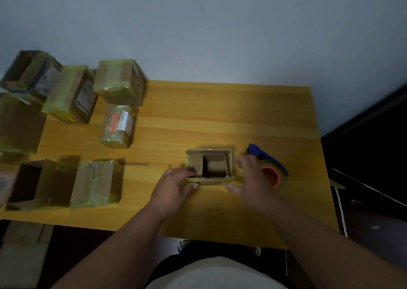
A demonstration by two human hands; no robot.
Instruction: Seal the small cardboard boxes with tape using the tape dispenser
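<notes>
Holding the small open box [209, 166] at centre frame, our left hand [174, 185] pinches its left wall, thumb on the near side. Our right hand [251, 178] presses relaxed fingers to the right wall. Just right of it on the bench [220, 112] lies the tape dispenser [269, 167]. Taped boxes [119, 81] fill the left of the frame.

A wooden table [220, 112] carries taped cardboard boxes [119, 82], an open box [209, 166], and a tape dispenser [269, 165].
</notes>
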